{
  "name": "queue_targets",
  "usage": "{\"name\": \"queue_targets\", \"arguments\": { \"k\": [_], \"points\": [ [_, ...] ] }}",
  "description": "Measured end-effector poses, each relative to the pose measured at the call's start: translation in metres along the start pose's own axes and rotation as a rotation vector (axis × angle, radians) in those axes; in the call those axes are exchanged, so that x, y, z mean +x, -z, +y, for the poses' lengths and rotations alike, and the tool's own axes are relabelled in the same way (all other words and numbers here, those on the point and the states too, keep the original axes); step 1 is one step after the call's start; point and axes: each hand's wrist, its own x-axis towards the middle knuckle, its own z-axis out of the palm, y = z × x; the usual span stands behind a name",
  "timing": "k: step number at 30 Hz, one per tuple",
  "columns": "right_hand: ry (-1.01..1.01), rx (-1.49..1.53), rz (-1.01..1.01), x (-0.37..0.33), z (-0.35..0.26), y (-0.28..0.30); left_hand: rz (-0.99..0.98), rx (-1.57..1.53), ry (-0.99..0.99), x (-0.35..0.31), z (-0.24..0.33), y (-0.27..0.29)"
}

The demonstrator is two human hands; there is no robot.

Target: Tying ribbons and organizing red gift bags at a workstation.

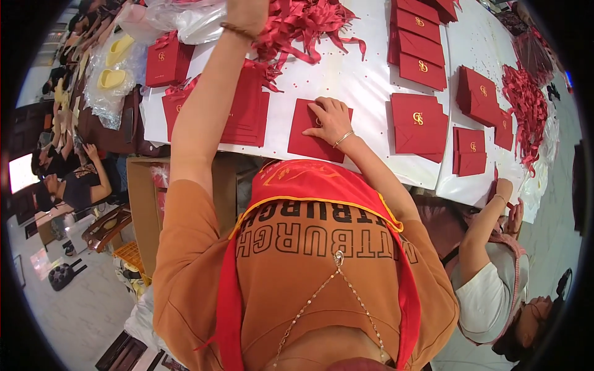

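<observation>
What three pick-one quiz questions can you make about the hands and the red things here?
1. Where is the right hand?
A. flat on a red envelope
B. on the floor
C. in a box

2. What colour are the ribbons?
A. blue
B. red
C. green

3. How is the left hand?
A. resting in the lap
B. holding a cup
C. stretched out to the ribbon pile

Answers: 1 A, its fingers lie on the envelope on the white table. 2 B, the heap is red. 3 C, the arm reaches far across.

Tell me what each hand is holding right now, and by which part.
The right hand presses flat on the red envelope near its top middle, not gripping it. The left hand reaches into the red ribbon pile; whether it grips ribbon cannot be told.
</observation>
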Motion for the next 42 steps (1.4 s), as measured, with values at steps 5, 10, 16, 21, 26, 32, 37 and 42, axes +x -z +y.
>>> {"name": "queue_targets", "arguments": {
  "k": [5, 10, 16, 21, 26, 32, 37, 42],
  "points": [
    [-0.040, -0.050, -0.043, -0.001, -0.004, 0.000, 0.332, -0.584, -0.072, -0.004, 0.052, 0.010],
    [-0.071, -0.040, -0.063, 0.004, -0.007, 0.010, 0.325, -0.433, -0.300, -0.019, 0.103, 0.031],
    [-0.281, 0.297, -0.139, 0.024, -0.002, 0.023, 0.054, -0.496, 0.233, -0.062, 0.066, 0.048],
    [-0.417, 0.317, -0.305, 0.024, 0.012, 0.023, 0.078, -0.455, 0.470, -0.113, 0.018, 0.044],
    [-0.427, 0.444, -0.353, 0.025, 0.026, 0.013, -0.111, -0.152, 0.892, -0.186, -0.021, 0.005],
    [-0.455, 0.462, -0.428, 0.029, 0.020, 0.018, -0.122, 0.223, 0.769, -0.235, -0.063, -0.027],
    [-0.501, 0.527, -0.420, 0.026, 0.021, 0.016, -0.149, 0.468, 0.464, -0.237, -0.056, -0.038],
    [-0.500, 0.523, -0.422, 0.027, 0.016, 0.019, -0.187, 0.493, 0.469, -0.235, -0.051, -0.037]
  ]
}}
